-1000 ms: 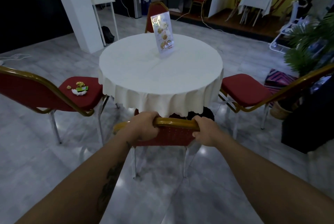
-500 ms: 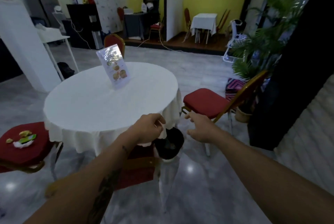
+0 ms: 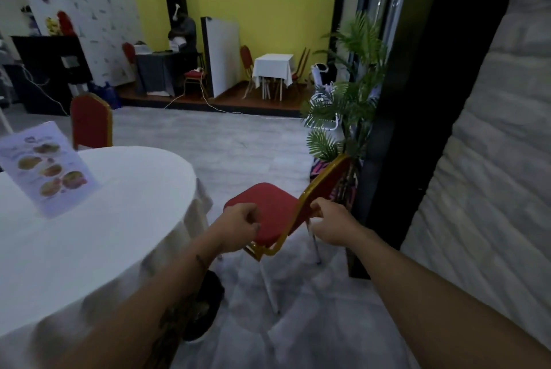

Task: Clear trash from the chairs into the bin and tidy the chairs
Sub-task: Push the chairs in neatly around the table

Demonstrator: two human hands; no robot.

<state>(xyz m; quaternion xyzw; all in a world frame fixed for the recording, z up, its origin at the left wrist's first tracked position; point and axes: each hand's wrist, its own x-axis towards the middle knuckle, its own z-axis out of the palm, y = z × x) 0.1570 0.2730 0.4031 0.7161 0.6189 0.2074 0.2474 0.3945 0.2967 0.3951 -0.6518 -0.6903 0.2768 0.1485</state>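
A red chair (image 3: 269,204) with a gold frame stands right of the round white table (image 3: 125,219), its seat bare and its backrest (image 3: 326,173) turned to the right. My left hand (image 3: 238,227) hovers over the near edge of the seat, fingers loosely curled, holding nothing. My right hand (image 3: 329,224) is just right of the backrest's gold edge with fingers loosely curled; I cannot tell whether they touch it. A black bin (image 3: 205,309) sits on the floor under the table's edge, partly hidden by my left forearm.
A menu stand (image 3: 47,169) is on the table. Another red chair (image 3: 91,121) stands behind the table. A potted palm (image 3: 348,118), a black pillar (image 3: 417,100) and a pale stone wall (image 3: 492,160) close in on the right. Grey floor stretches ahead.
Both hands let go of the near chair's backrest. My view swung right, and both hands moved over to the right-hand chair. The left chair with the trash has left the view.
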